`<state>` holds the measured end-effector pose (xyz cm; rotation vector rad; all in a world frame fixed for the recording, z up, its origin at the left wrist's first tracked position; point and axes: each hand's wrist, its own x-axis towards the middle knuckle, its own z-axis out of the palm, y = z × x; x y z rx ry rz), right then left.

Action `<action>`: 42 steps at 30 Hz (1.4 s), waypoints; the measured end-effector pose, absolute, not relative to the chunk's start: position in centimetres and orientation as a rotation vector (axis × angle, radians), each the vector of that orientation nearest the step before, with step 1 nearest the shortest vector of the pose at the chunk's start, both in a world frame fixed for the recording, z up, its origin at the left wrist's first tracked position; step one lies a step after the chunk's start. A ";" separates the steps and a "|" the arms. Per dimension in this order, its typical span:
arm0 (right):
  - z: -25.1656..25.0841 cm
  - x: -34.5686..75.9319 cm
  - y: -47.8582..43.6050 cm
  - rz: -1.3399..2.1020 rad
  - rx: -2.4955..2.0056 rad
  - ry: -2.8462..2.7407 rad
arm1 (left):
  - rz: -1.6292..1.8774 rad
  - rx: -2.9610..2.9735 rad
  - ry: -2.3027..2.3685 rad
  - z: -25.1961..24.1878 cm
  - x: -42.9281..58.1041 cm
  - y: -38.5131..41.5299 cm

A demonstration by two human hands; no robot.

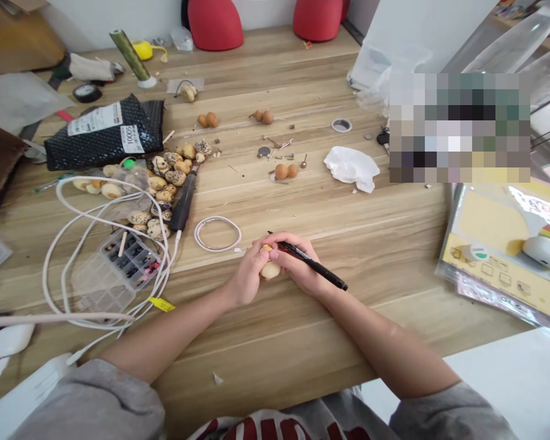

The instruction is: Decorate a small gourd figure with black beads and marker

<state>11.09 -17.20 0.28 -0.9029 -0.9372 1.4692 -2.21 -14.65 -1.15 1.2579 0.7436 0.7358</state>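
Inspection of the work area finds both forearms extended over the wooden desk [357,324], with the hands meeting near its centre. The left hand [247,275] has a clenched grip on a small bottle gourd [270,269], which is mostly hidden by the fingers, with its pale lower bulb visible below them. The right hand [297,263] rests against the left and has a closed grip on a black marker pen [316,266], whose capped-looking end points near and right. Contact between the pen's tip and the gourd cannot be confirmed, as the fingers obscure that area. To the far left lies a heap of patterned gourds [165,183], with a black pyrography pen [183,201] alongside. A white cable [59,244] loops around a clear compartment box [114,275] at left, near the hands' side of the heap. A black plastic bag [103,137] sits beyond the heap. Plain gourds [286,172] lie farther along the desk, just left of a crumpled white tissue [351,168]. A small coil of pale cord [217,233] lies just left of the hands and well apart from them. A packaged yellow-and-white product [504,256] sits at the right edge.
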 end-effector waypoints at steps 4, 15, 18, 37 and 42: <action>0.4 11.2 -17.2 1.513 -0.879 -0.912 | 0.794 1.312 0.753 -1.3 -2.4 -15.2; 0.9 10.9 -17.3 1.557 -0.914 -0.837 | 0.818 1.315 0.747 -0.7 -2.4 -15.2; 0.7 10.9 -17.2 1.581 -0.914 -0.821 | 0.823 1.327 0.750 -0.4 -2.3 -15.2; 0.4 12.0 -16.9 1.049 -1.243 -0.956 | 0.728 1.059 0.710 -0.1 -2.0 -13.9; 1.0 11.7 -16.9 1.106 -1.115 -1.049 | 0.722 1.130 0.732 0.1 -2.1 -14.1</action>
